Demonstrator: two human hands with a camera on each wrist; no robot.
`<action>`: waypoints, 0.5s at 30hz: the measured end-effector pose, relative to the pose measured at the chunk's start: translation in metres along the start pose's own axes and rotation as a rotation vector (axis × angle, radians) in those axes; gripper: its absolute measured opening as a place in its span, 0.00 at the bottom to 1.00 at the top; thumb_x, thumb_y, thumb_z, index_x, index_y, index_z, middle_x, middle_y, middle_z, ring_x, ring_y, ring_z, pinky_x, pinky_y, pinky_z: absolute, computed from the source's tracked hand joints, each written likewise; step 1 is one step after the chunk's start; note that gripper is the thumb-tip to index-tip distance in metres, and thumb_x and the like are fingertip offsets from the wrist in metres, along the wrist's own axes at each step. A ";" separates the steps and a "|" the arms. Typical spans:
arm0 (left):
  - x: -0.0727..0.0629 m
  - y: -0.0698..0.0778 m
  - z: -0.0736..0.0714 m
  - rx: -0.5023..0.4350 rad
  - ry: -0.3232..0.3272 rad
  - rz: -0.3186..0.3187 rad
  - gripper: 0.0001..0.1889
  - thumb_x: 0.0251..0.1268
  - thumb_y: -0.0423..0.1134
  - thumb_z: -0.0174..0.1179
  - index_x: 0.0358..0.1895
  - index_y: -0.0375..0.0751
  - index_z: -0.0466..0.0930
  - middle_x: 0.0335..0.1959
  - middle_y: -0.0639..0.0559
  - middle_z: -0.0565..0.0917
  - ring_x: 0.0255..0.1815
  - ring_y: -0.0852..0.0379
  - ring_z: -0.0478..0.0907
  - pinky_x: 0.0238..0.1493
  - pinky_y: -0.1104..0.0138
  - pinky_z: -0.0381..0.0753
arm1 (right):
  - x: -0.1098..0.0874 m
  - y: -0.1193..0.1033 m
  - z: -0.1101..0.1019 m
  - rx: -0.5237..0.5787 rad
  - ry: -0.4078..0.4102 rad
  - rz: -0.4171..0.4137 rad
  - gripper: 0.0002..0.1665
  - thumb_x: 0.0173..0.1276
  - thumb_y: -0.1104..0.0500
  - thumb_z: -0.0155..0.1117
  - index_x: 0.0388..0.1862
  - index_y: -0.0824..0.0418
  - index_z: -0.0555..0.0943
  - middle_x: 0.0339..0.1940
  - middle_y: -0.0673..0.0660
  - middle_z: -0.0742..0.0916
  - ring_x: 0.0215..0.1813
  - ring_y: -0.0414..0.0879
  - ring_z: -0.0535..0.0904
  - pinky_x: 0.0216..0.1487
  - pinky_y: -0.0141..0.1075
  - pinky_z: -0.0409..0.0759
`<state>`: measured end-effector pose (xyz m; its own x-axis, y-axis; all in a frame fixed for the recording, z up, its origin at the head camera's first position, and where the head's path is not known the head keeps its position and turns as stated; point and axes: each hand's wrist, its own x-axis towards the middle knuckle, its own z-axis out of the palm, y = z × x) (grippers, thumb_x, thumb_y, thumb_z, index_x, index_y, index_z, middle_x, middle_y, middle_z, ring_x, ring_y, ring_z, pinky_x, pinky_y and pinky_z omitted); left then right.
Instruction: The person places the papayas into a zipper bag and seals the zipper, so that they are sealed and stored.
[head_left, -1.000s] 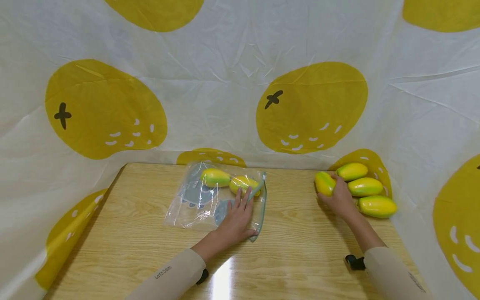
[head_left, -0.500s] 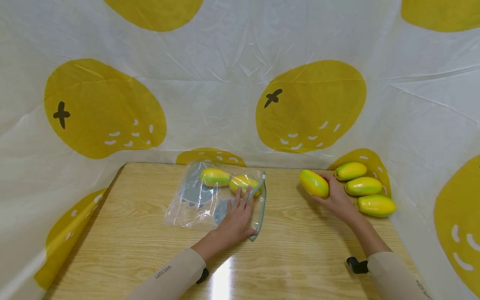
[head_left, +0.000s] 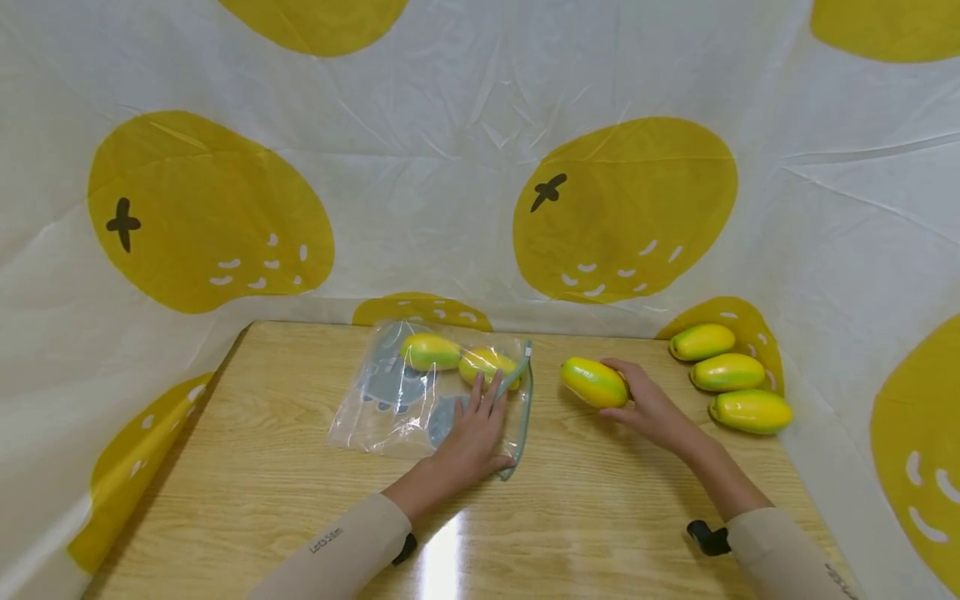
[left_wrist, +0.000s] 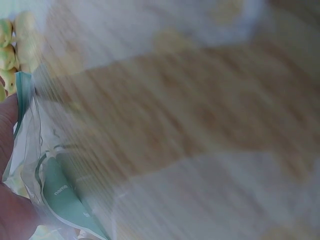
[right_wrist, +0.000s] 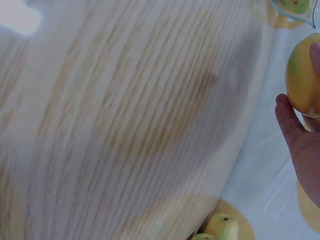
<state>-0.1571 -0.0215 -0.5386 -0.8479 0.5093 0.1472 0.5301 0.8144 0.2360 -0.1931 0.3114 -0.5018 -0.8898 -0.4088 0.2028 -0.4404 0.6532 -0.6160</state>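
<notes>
My right hand [head_left: 651,412] holds a yellow-green papaya [head_left: 592,382] above the table, to the right of the bag, with thumb and fingers around one end. The right wrist view shows the same papaya [right_wrist: 301,75] and part of the right hand [right_wrist: 305,150]. A clear zip bag [head_left: 390,425] with grey-blue prints lies flat on the table and has two papayas [head_left: 431,352] inside. My left hand [head_left: 472,437] rests on the bag near its green zip edge [head_left: 528,408], fingers spread and fairly straight. Clear plastic and the zip strip [left_wrist: 21,100] fill the left wrist view's left side.
Three more papayas [head_left: 726,372] lie in a column at the table's [head_left: 585,517] right back corner. A white cloth [head_left: 427,225] printed with large yellow fruit rises behind and along both sides of the table.
My right hand has lifted a papaya away from the group at the right and carried it left toward the bag. My left hand and the bag stay in place.
</notes>
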 end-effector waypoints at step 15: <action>0.000 0.001 -0.002 -0.007 -0.009 0.001 0.65 0.50 0.62 0.77 0.83 0.36 0.46 0.87 0.43 0.32 0.85 0.33 0.32 0.70 0.28 0.60 | 0.017 -0.024 0.021 -0.036 -0.100 -0.043 0.47 0.63 0.63 0.77 0.75 0.70 0.63 0.70 0.72 0.74 0.72 0.69 0.70 0.71 0.66 0.68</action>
<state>-0.1562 -0.0211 -0.5361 -0.8474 0.5125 0.1388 0.5308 0.8119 0.2430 -0.1950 0.2751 -0.4995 -0.8545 -0.4972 0.1504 -0.4835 0.6556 -0.5799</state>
